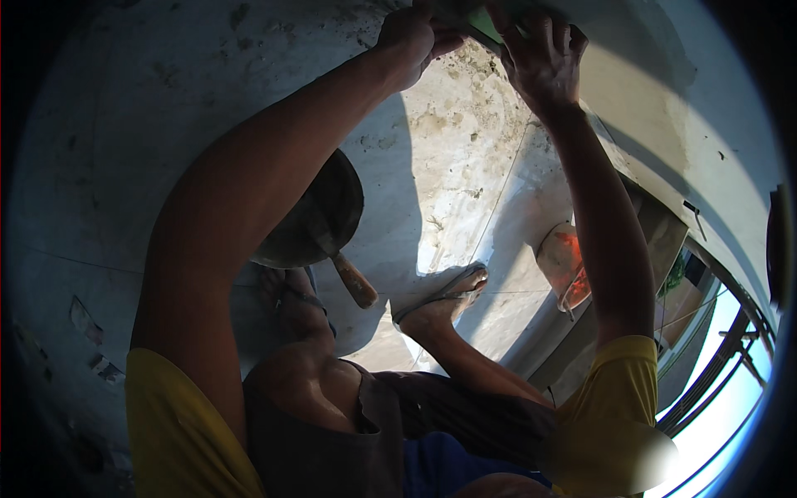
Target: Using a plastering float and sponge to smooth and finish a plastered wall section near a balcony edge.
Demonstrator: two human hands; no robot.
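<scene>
Evidently, left hand [409, 46] and right hand [545, 66] flank a partly visible green object [483, 22]; whether either grips it cannot be told.

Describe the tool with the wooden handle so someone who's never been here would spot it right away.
On the pale, stained floor, find the round dark bowl, partly hidden behind the left arm. A tool rests in it, its handle poking over the rim toward the picture's lower right. That brown wooden handle sets it apart from the bowl and the orange-patched bucket to the right.
</scene>
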